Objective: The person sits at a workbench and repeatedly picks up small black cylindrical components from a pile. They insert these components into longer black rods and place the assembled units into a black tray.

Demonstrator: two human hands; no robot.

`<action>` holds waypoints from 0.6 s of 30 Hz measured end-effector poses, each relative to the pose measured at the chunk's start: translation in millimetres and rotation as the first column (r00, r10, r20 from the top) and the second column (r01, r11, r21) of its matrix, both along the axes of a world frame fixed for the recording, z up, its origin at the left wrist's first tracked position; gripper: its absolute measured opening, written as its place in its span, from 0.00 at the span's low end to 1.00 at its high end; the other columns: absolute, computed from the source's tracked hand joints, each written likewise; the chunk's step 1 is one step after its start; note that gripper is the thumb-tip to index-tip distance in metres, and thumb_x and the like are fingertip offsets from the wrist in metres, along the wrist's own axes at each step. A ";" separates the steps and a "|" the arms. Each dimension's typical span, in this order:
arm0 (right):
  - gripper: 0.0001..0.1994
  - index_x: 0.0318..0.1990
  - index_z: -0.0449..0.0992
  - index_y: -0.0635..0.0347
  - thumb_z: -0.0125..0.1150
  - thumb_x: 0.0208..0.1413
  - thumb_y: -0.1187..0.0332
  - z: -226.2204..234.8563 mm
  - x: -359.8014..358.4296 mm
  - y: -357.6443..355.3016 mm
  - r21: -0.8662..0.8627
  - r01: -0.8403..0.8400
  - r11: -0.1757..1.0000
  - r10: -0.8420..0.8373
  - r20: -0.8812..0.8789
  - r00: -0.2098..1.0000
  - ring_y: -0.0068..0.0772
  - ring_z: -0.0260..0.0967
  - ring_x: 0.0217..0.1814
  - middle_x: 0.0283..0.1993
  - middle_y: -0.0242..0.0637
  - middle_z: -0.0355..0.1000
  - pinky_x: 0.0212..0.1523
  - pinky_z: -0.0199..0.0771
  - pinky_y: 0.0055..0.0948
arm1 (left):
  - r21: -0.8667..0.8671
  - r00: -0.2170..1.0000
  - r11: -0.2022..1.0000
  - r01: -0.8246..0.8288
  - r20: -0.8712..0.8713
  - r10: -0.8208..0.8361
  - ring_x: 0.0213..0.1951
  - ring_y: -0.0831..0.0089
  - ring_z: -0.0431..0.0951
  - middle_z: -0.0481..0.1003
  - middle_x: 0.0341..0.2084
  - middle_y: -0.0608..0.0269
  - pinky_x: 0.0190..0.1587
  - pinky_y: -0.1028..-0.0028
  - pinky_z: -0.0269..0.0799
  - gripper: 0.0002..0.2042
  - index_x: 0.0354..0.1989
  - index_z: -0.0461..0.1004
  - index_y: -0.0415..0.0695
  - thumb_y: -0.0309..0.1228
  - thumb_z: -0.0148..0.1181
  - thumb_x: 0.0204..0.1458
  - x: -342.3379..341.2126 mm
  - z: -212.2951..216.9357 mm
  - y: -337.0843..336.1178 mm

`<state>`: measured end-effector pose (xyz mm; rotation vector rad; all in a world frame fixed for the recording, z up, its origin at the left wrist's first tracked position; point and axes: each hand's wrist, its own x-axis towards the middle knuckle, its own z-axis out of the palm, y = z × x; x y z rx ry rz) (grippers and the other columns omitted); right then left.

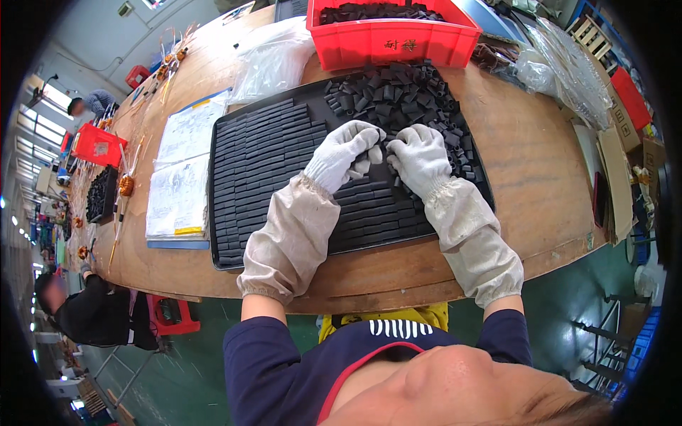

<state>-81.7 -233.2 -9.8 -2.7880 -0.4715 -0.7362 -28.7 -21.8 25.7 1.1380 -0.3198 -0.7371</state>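
Smooth green floor (550,305) is spreading at four o'clock; red plastic stool (186,323) is standing at eight; bright rectangular windows (57,98) are glowing near ten.

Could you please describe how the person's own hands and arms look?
The left hand and right hand wear whitish fabric gloves. Baggy, wrinkled beige sleeve covers with gathered ends follow, with navy shirt sleeves higher up.

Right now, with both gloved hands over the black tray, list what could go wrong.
The left hand and its sleeve reach across the neat rows of black pieces, so they could nudge some out of line. The loose pile crowds the far right corner of the tray, so pieces might spill onto the table.
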 end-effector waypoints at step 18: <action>0.13 0.43 0.83 0.45 0.71 0.49 0.71 13.8 1.4 1.0 0.374 -0.202 0.905 0.113 0.245 0.963 0.44 0.76 0.42 0.35 0.32 0.76 0.46 0.74 0.42 | 0.101 0.997 0.992 -0.079 0.000 0.079 0.40 0.84 0.75 0.79 0.46 0.65 0.43 0.81 0.75 0.18 0.61 0.76 0.42 0.39 0.57 0.69 -4.5 -9.9 -3.8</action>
